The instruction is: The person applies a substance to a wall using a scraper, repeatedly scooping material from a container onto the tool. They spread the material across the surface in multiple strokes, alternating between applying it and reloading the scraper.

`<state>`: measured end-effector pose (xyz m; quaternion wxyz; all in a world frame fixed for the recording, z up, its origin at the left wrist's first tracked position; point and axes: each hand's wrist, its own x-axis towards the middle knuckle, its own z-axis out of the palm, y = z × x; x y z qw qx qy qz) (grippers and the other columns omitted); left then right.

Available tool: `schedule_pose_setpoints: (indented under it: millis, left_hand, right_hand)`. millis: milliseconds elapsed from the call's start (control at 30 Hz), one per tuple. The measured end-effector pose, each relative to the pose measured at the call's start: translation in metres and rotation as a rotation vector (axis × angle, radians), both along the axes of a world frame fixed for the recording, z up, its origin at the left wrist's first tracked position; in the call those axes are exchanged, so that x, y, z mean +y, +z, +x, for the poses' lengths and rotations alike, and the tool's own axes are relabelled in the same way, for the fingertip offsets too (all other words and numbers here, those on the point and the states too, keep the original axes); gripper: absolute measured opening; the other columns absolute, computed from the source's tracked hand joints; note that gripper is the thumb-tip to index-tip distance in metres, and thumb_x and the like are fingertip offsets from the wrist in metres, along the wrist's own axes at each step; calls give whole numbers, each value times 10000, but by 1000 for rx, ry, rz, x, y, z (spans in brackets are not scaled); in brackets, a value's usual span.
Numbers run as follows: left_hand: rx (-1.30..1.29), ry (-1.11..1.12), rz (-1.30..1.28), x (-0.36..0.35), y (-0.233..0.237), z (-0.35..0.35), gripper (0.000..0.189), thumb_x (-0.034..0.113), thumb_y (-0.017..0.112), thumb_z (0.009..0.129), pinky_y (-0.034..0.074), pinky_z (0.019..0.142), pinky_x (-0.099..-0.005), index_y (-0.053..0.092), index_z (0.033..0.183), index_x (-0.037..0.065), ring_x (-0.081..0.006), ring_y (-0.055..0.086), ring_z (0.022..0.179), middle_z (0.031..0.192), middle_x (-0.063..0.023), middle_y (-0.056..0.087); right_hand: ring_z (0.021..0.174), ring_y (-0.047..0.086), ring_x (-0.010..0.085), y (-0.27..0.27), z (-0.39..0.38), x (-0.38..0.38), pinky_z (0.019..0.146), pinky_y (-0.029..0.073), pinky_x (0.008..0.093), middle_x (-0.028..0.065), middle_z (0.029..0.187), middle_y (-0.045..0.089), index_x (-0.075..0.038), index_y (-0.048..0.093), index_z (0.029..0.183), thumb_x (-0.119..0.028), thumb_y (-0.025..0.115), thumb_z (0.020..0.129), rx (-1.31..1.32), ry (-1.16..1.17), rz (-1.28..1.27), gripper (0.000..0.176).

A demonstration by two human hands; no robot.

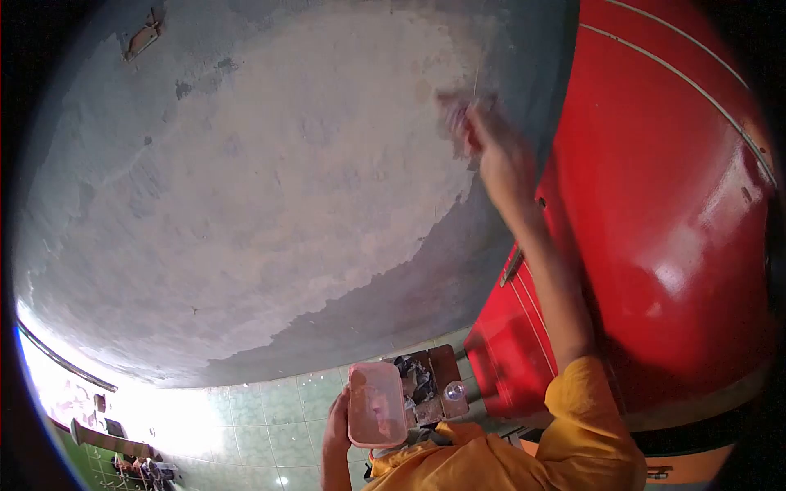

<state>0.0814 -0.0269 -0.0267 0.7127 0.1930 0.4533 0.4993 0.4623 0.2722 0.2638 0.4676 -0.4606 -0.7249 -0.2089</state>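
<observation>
Yellow sleeve fills the bottom right, closest to the lens. Left hand is wrapped round the long side of a shallow pinkish plastic tub, held low over the green tiled floor, open face toward the camera; contents too faint to read. Right hand is up against the wall at its right edge, just beside the red door. Motion blur there: fingers look pressed together and flat on the surface, but I can't tell whether they pinch a pad or cloth. It sits where the pale patch meets the darker grey band. My read: the job is working that boundary. Keep the strokes short and overlapping, keep pressure even, and stay off the door paint, since the gap to it is small. Keep the tub level and close to the body. A small stool with dark clutter stands on the floor near the door's bottom corner, just behind the tub.
</observation>
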Motion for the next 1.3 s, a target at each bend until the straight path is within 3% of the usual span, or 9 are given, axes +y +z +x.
schedule_pose_setpoints:
  millis: [167,333,433,600,700,867,967,1167,1300]
  left_hand:
    - [-5,-13,-3,1,1,4,488,372,479,1091,522,983,-337,544,1423,20,-183,623,1175,1322,-83,643]
    - [-15,-20,-6,-1,-2,8,486,367,477,1092,521,985,-338,543,1424,19,-184,623,1176,1322,-84,643]
    - [-19,-25,-7,0,-1,9,484,365,475,1093,521,986,-338,543,1425,19,-184,622,1176,1322,-84,643]
    - [-10,-19,-18,2,1,11,482,361,473,1094,520,988,-338,542,1426,18,-185,622,1176,1322,-85,642]
    - [-52,5,-19,2,-2,8,480,356,471,1095,518,992,-338,539,1429,17,-186,621,1178,1322,-86,643]
    - [-78,22,0,-2,-4,3,492,355,475,1093,508,1011,-340,527,1445,16,-192,614,1192,1338,-84,634]
    - [-54,23,13,-7,-1,8,498,356,478,1092,503,1020,-343,522,1453,15,-194,609,1205,1355,-85,627]
    - [-34,28,-5,-6,-5,3,513,366,494,1087,503,1016,-337,519,1456,11,-187,605,1210,1359,-85,625]
    - [-50,50,-19,-8,-9,2,513,369,498,1085,506,1009,-334,522,1452,12,-184,607,1202,1350,-82,628]
  right_hand:
    - [1315,568,372,-5,34,63,1080,474,413,208,1439,582,-43,520,1476,50,494,933,-67,-112,317,551]
    - [1298,583,398,-155,14,28,1069,462,507,201,1395,620,-44,601,1392,-20,523,949,-119,-94,116,450]
    - [1282,597,380,-140,13,11,1049,469,511,197,1377,633,-38,622,1364,-21,537,933,-76,-104,9,439]
    - [1234,618,376,33,13,29,1033,495,455,195,1354,642,-33,603,1380,51,534,899,-109,-136,392,492]
    - [1257,598,379,31,1,51,1063,479,457,197,1378,625,-38,578,1411,38,512,917,-136,-60,355,504]
    - [1238,620,381,-119,-18,26,1065,487,452,191,1340,653,-65,609,1383,-3,505,931,-174,-59,133,468]
    - [1192,644,390,-141,-9,17,1035,504,458,187,1291,681,-60,627,1355,-12,519,926,-118,-17,-24,445]
    - [1252,600,382,13,-17,21,1058,478,454,199,1367,632,-35,592,1394,3,527,907,-133,-41,295,493]
    - [1301,569,361,-61,-33,38,1102,445,459,190,1405,607,-32,566,1423,3,542,897,-209,-64,197,527]
